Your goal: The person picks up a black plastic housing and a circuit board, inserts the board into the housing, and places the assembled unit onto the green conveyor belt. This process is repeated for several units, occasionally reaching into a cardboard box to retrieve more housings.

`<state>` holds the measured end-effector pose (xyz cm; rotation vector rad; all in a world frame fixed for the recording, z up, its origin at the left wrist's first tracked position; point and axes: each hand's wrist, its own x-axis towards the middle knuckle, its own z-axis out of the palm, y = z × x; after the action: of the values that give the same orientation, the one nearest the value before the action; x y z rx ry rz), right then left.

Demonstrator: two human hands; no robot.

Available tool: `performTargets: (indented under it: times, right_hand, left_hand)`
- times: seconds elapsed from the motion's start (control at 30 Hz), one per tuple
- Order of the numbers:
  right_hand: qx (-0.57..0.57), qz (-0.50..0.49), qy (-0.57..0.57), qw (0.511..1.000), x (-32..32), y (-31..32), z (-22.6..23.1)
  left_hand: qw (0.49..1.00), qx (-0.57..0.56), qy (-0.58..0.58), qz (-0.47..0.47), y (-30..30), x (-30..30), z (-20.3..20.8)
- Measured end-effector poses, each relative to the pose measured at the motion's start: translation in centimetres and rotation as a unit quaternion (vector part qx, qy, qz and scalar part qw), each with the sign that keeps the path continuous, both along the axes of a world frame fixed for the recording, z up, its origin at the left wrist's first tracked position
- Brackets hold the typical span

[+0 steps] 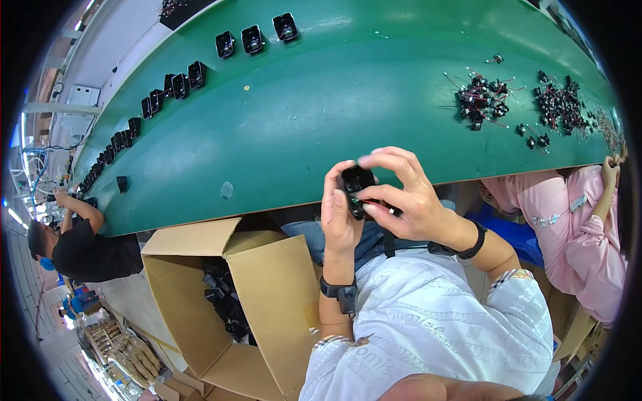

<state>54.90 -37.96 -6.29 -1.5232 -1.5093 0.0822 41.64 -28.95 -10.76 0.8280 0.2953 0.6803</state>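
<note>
My left hand (340, 217) is closed around a small black plastic housing (356, 176), holding it just in front of the table edge with its open side up. My right hand (416, 200) works at the same housing from the right. Its thumb and a finger pinch a small wired part (392, 211) with a reddish wire and a white plug end, at the housing's lower end. Another right finger reaches over the upper rim, slightly blurred. Most of the small part is hidden by the fingers.
A green table (287, 127) curves ahead, with a line of black housings (179, 85) at left and piles of wired parts (483, 100) at right. An open cardboard box (274, 287) with black pieces stands at left. Co-workers sit on the left (93, 250) and right (568, 220).
</note>
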Motion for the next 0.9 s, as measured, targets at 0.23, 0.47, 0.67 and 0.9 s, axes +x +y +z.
performTargets:
  times: [0.23, 0.47, 0.67, 0.9]
  right_hand:
    - [-0.075, 0.114, -0.021, 0.990, 1.6, 1.6, 1.0]
    - [-0.115, 0.015, -0.185, 0.976, 16.0, 10.7, 2.4]
    - [-0.100, -0.020, -0.271, 0.957, 39.6, 23.2, -9.9]
    - [-0.123, -0.096, -0.303, 0.940, 36.6, 25.3, -8.7]
  left_hand:
    - [0.997, -0.040, 0.066, -0.016, 0.8, -0.5, 2.7]
    - [0.846, 0.350, 0.399, 0.054, 0.4, -17.8, 13.5]
    - [0.658, 0.180, 0.663, 0.308, 9.2, -39.1, 10.8]
    - [0.475, 0.270, 0.837, 0.030, 15.4, -44.6, -6.8]
